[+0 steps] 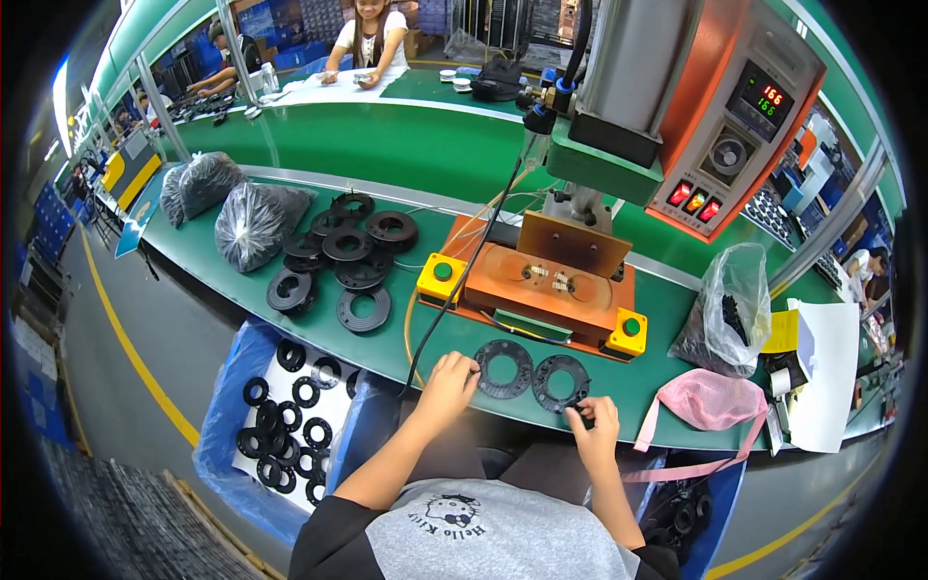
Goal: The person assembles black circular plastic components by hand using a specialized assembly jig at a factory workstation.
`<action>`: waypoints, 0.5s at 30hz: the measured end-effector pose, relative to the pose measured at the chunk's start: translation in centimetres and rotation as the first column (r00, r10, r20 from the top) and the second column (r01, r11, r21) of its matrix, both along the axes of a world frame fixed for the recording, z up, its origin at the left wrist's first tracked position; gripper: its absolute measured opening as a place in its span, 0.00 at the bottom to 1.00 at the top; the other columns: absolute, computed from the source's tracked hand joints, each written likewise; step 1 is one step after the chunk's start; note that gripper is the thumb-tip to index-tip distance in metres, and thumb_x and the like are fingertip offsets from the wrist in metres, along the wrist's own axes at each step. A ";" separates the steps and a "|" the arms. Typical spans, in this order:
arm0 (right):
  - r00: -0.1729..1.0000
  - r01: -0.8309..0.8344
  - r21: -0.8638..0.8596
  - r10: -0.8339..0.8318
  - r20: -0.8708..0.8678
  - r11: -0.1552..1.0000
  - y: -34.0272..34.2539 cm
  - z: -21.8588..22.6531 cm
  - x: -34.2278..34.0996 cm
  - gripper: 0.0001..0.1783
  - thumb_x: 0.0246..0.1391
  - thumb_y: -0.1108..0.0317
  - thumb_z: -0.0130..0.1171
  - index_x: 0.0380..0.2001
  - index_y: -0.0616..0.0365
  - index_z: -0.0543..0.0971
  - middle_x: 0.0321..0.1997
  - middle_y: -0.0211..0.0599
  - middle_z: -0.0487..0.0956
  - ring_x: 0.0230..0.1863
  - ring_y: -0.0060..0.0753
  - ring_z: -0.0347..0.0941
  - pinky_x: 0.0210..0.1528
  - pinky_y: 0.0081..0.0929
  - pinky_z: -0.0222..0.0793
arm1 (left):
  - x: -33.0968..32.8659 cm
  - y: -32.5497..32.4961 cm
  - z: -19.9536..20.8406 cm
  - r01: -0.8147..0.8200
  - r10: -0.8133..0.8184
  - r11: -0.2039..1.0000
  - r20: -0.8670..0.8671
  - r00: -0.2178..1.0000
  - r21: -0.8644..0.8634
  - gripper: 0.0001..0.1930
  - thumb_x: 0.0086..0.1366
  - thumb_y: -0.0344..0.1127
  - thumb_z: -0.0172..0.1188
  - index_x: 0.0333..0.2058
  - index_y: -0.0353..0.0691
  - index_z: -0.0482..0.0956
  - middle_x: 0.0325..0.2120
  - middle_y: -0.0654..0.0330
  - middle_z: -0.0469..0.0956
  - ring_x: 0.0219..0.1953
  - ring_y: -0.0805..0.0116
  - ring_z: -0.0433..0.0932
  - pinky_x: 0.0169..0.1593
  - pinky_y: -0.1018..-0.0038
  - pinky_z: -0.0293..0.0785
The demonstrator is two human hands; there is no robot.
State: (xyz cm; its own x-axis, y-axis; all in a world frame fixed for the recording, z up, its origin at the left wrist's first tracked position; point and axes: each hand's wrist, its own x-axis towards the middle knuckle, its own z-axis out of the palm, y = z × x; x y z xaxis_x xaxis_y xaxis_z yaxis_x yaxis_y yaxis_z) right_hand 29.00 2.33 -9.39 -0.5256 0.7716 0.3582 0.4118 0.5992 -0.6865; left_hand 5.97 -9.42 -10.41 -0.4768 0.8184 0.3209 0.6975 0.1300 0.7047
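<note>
Two flat black ring-shaped plastic parts lie side by side at the near edge of the green bench, a left ring [524, 369] and a right ring [561, 362]. At the outer left edge of the left ring, my left hand [450, 385] has its fingers curled together; anything in them is hidden. My right hand [598, 423] is closed in a pinch by the lower right edge of the right ring. A small dark piece shows at its fingertips, too small to name. Just beyond the rings stands an orange heat-press machine [619, 290].
Stacked black rings [363, 309] and filled plastic bags [253, 227] are on the left. At right lie an open clear bag [739, 319] and a pink mesh pouch [710, 399]. A blue-lined bin [227, 396] holds rings. Yellow button boxes [442, 279] flank the press. A person [372, 43] works opposite.
</note>
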 end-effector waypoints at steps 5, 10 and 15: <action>0.998 -0.029 0.164 0.020 0.056 0.986 -0.1 -1.3 -0.1 0.10 0.37 0.74 0.63 0.26 0.58 0.73 0.28 0.36 0.71 0.34 0.39 0.65 0.38 0.33 0.58 | -0.1 -0.4 -0.1 0.017 -0.017 1.000 0.013 1.000 0.002 0.05 0.53 0.26 0.56 0.29 0.34 0.71 0.27 0.53 0.71 0.34 0.54 0.70 0.40 0.64 0.67; 0.996 0.015 0.201 -0.033 0.085 0.980 -0.2 -1.4 -0.1 0.08 0.39 0.74 0.62 0.25 0.59 0.73 0.27 0.36 0.70 0.32 0.39 0.65 0.37 0.33 0.58 | -0.3 -1.4 0.1 0.030 -0.031 0.999 0.047 0.998 0.017 0.05 0.55 0.26 0.56 0.30 0.32 0.72 0.26 0.53 0.72 0.32 0.56 0.73 0.37 0.67 0.69; 0.996 -0.006 0.156 -0.008 0.092 0.988 0.3 -0.8 0.3 0.05 0.42 0.77 0.58 0.25 0.60 0.72 0.24 0.39 0.70 0.30 0.40 0.65 0.34 0.33 0.59 | -0.9 -3.2 2.2 0.043 -0.048 0.998 0.116 0.992 0.049 0.05 0.56 0.26 0.56 0.31 0.32 0.73 0.25 0.54 0.71 0.27 0.61 0.74 0.32 0.73 0.70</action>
